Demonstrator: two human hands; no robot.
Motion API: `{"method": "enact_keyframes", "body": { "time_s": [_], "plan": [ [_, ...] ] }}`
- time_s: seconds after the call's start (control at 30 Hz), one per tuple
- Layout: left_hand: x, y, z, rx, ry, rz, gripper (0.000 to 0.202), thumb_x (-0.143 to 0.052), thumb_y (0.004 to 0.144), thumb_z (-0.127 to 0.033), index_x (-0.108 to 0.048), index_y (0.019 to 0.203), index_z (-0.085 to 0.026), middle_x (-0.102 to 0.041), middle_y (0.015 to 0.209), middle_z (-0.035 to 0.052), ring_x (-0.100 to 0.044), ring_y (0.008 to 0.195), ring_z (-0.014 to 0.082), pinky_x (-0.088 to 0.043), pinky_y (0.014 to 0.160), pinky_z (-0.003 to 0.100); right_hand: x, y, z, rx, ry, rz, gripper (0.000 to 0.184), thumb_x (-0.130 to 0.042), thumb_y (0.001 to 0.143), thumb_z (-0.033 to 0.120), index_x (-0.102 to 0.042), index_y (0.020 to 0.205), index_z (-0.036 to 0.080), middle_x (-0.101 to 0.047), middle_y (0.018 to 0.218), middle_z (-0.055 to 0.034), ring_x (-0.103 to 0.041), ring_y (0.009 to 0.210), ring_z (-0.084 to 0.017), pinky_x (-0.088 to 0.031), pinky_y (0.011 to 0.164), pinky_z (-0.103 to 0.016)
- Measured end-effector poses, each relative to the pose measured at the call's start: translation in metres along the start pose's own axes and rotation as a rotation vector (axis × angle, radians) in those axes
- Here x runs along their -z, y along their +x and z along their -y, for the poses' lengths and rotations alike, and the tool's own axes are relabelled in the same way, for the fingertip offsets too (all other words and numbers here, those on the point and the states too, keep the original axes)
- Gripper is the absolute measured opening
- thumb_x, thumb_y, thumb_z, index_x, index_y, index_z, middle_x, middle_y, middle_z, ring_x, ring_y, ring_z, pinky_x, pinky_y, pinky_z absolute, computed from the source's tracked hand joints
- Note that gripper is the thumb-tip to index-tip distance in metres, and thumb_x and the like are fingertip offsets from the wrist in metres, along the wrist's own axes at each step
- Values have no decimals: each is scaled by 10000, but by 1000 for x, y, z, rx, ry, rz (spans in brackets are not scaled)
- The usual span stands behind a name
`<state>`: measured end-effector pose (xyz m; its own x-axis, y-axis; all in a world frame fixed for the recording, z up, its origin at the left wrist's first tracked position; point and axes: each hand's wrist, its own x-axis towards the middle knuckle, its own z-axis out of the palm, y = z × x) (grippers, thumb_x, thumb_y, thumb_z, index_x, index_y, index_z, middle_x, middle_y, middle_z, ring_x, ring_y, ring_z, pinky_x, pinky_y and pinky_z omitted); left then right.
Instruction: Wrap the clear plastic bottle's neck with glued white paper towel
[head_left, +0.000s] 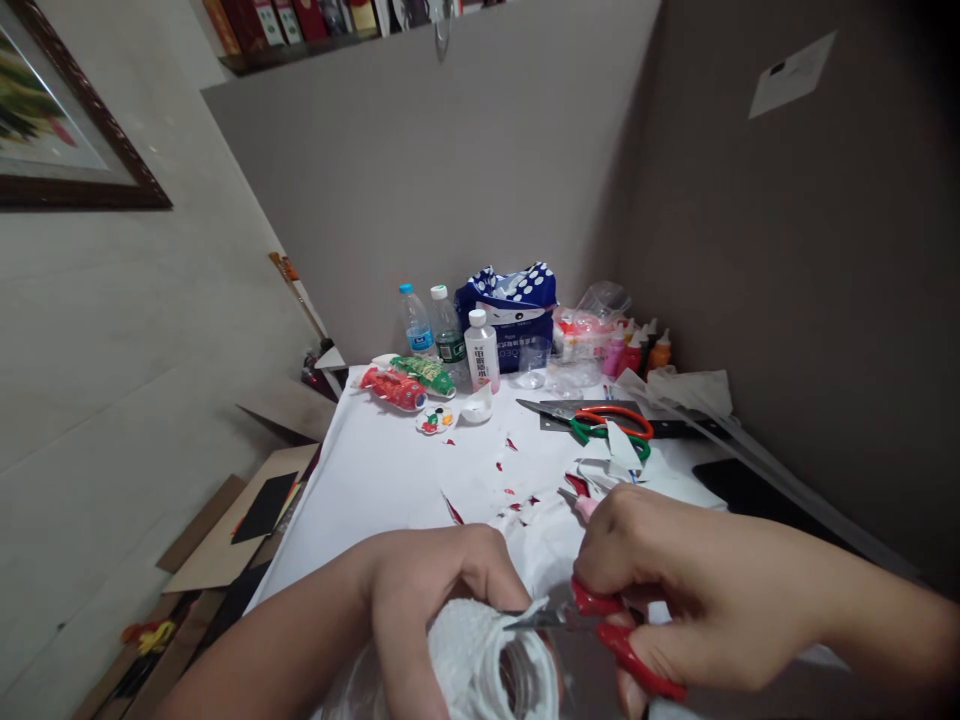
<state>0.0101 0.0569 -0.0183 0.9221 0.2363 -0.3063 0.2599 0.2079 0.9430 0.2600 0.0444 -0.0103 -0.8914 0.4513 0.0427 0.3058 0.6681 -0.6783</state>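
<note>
My left hand (435,580) is wrapped round a clear plastic bottle covered in white, tissue-like material (469,655). The bottle's round opening (521,685) faces up and toward me, low in the view. My right hand (675,580) grips small scissors by their red handles (626,650). Their blades (540,619) lie across the white material's edge near the opening, with a bit of it between or beside them. Part of the bottle is hidden by my left hand and the frame's lower edge.
Red and green scissors (611,420) lie on a dark mat. Red and green fish-shaped pieces (394,388), a paint palette (435,420), several bottles (481,352) and a blue bag (517,340) stand farther back. Red scraps (499,467) litter the white table (360,480). Grey panels enclose it.
</note>
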Motion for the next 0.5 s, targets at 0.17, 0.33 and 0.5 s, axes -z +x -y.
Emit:
{"method": "enact_keyframes", "body": {
  "time_s": [0.17, 0.33, 0.5],
  "plan": [
    [0, 2, 1, -36, 14, 30, 560, -874, 323, -385, -670, 750, -85, -584, 554, -14, -438, 441, 89, -393, 430, 196, 3, 3, 2, 4, -8, 25, 200, -602, 705, 183, -446, 579, 189, -394, 509, 75, -362, 483, -76, -305, 523, -206],
    [1, 1, 2, -24, 32, 32, 575, -869, 341, -421, -668, 758, -80, -578, 581, -4, -457, 485, 108, -403, 455, 211, 5, 6, 2, 12, -38, 47, 226, -624, 711, 198, -440, 580, 188, -381, 514, 78, -341, 488, -72, -287, 512, -198],
    [2, 2, 6, -77, 32, 71, 600, -882, 340, -444, -673, 762, -73, -585, 586, -3, -473, 476, 108, -429, 461, 202, 6, 6, 1, 25, -70, 33, 254, -650, 722, 214, -441, 579, 189, -390, 518, 77, -340, 494, -76, -283, 508, -202]
  ]
}}
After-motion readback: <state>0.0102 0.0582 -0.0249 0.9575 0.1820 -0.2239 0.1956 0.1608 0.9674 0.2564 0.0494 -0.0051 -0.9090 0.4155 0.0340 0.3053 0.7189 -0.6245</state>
